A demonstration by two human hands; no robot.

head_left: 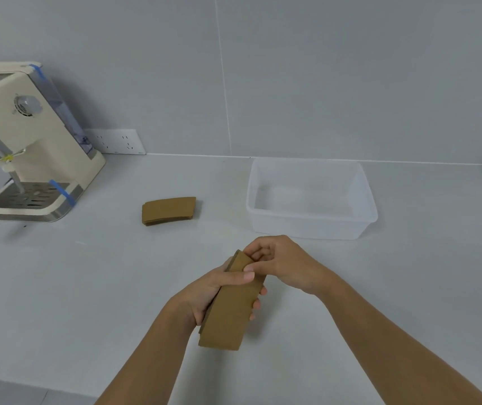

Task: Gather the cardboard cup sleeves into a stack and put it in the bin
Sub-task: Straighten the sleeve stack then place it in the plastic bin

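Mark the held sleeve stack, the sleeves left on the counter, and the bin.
held sleeve stack [229,314], head view, middle of its top face.
sleeves on the counter [169,211], head view, centre of the top sleeve.
bin [307,226], head view, near wall.

Two stacks of cardboard sleeves: one held stack [231,305], one lying stack [169,210]; sleeves per stack cannot be counted. One clear bin [310,226], one coffee machine [29,141], one wall socket plate [115,141], two hands
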